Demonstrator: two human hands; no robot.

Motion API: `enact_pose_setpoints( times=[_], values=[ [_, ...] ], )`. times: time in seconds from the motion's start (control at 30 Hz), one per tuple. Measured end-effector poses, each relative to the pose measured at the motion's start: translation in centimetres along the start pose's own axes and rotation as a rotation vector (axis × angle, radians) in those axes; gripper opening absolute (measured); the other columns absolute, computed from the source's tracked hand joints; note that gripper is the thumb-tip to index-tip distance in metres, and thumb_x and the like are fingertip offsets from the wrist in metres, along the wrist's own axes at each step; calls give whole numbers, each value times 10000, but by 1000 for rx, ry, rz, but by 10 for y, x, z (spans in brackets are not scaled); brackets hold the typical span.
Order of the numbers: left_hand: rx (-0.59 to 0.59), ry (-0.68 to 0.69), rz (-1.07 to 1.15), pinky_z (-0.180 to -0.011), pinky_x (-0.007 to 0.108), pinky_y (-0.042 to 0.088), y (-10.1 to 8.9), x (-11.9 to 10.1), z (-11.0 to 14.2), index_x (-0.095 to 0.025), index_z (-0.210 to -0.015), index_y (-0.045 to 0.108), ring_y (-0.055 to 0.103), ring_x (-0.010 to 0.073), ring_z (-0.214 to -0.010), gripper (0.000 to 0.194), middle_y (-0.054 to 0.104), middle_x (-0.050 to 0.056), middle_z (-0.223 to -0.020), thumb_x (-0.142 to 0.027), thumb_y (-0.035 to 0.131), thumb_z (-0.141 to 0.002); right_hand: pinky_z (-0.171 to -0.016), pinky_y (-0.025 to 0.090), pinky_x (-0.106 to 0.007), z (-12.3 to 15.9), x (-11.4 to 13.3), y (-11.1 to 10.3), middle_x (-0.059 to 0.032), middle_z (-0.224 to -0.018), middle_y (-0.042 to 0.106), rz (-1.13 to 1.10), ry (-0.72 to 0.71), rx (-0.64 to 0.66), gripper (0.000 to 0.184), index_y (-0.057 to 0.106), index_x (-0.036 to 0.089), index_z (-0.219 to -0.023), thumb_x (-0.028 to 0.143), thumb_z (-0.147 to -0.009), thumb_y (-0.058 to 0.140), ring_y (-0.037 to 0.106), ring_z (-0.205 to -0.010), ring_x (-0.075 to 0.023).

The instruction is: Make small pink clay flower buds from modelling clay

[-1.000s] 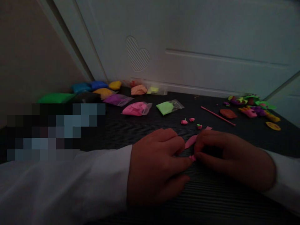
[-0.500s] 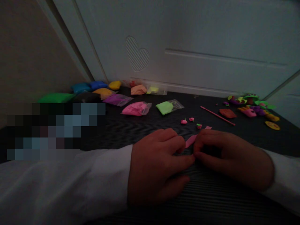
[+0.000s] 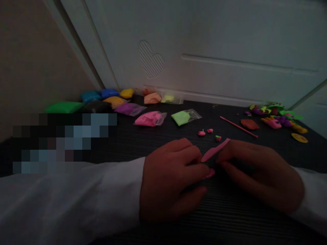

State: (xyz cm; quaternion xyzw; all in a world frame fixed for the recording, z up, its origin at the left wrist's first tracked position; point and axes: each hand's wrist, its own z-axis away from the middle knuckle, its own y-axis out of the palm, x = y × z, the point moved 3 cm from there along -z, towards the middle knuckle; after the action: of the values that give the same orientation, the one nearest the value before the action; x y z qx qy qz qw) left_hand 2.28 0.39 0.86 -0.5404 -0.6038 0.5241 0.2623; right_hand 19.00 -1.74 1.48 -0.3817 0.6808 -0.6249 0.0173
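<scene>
My left hand (image 3: 175, 180) is low over the dark table, its thumb spread away from the index finger. A small pink clay piece (image 3: 211, 173) shows at the index fingertip, partly hidden by it. To the right, my right hand (image 3: 262, 173) has thumb and fingertips brought together; whatever lies between them is too dark to see. Between the hands lies a flat pink strip (image 3: 215, 150), like a modelling knife, one end beside my left fingers and the other by my right knuckles. Just beyond are small pink clay buds with green bits (image 3: 201, 133).
Bagged clay lines the back left, including a pink bag (image 3: 149, 119) and a light green bag (image 3: 182, 117). Right of them lie a thin pink rod (image 3: 238, 127), a red-brown clay lump (image 3: 249, 124) and several colourful clay figures (image 3: 273, 122). A white panel (image 3: 217, 41) stands behind.
My right hand has drawn slightly right, away from my left fingertips. More of the pink strip and the pink clay piece now shows between them.
</scene>
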Motion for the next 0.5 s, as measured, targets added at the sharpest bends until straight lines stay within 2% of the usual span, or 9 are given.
enact_pose_setpoints(
  times=[0.1, 0.17, 0.37, 0.5],
  values=[
    [-26, -57, 45, -676, 323, 347, -3, 5, -1, -124, -821, 607, 403, 179, -770, 157, 489, 56, -794, -140, 465, -756, -665, 372, -339, 3, 2, 3, -49, -785, 571, 47, -157, -2, 177, 567, 192, -855, 107, -759, 444, 502, -724, -174],
    [-44, -85, 54, -676, 323, 338, -4, 8, -1, -121, -792, 606, 403, 176, -770, 153, 489, 54, -787, -116, 459, -750, -669, 356, -355, 4, 2, 5, -53, -781, 569, 68, -208, 9, 216, 570, 195, -896, 93, -745, 454, 493, -726, -185],
    [-62, -121, 68, -672, 317, 341, -2, 10, 0, -140, -761, 604, 405, 169, -771, 153, 496, 47, -792, -115, 454, -750, -639, 334, -351, 2, 0, 8, -46, -736, 555, 92, -210, 53, 212, 591, 192, -878, 111, -730, 464, 474, -691, -186],
    [-55, -127, 80, -676, 316, 334, -3, 11, 0, -129, -754, 605, 406, 165, -768, 154, 489, 47, -789, -132, 452, -764, -643, 337, -341, 2, 0, 7, -42, -734, 560, 91, -220, 29, 208, 594, 189, -859, 106, -723, 462, 486, -686, -182]
  ],
)
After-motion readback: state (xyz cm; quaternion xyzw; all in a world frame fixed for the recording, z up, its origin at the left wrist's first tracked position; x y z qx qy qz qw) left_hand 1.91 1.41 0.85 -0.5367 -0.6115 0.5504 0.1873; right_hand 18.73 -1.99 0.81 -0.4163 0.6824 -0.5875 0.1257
